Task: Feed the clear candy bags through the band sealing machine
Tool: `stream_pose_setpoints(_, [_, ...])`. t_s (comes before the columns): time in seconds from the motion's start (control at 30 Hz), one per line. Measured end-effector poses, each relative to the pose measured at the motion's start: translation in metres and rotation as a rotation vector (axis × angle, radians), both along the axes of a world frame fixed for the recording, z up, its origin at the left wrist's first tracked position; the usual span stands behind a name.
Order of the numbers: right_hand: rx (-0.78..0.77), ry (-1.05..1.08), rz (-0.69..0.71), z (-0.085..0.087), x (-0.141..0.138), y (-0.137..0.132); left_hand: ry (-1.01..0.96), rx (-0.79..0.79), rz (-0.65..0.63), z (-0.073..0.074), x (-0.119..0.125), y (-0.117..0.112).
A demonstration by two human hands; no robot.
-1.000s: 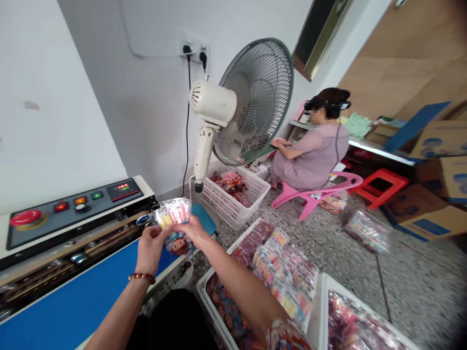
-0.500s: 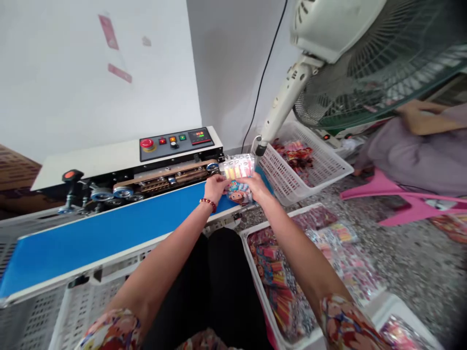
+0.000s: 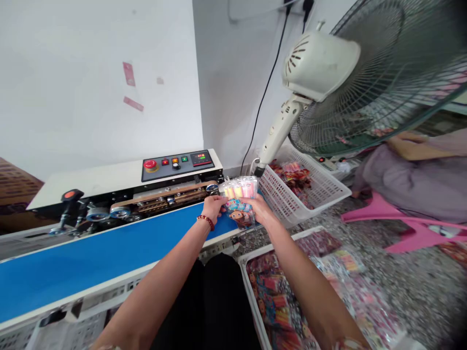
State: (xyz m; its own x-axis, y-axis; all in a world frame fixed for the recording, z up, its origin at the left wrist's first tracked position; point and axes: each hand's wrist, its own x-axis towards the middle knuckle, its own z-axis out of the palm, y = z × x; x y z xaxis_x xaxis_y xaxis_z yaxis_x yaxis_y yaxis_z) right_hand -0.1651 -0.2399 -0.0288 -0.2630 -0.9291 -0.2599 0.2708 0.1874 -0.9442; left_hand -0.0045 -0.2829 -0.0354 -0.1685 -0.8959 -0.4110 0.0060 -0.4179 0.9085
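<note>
Packet [image 3: 240,201] pinched between both hands' fingers [image 3: 219,206]; over belt [image 3: 109,257]

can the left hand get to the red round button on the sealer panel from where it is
Probably yes. The left hand grips the packet at the blue belt's end; the red button sits up-left on the panel, nothing between.

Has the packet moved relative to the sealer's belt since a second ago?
Yes. The packet, held by both the left hand and right hand, has come down to the right end of the blue belt, beside the sealer's intake.
</note>
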Motion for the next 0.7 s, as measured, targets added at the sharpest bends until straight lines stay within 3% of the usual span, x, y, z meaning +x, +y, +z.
stream_pose_setpoints(0.17, [-0.001, 0.020, -0.025, -0.001, -0.008, -0.003, -0.042, 0.054, 0.035, 0.005, -0.003, -0.009])
stream_pose_setpoints(0.4, [0.056, 0.076, -0.031, -0.012, -0.022, -0.008, -0.098, 0.032, 0.113, -0.011, 0.004, -0.018])
stream_pose_setpoints(0.7, [0.014, 0.040, 0.016, -0.010, -0.008, -0.013, -0.284, -0.060, 0.116, -0.016, 0.053, -0.012])
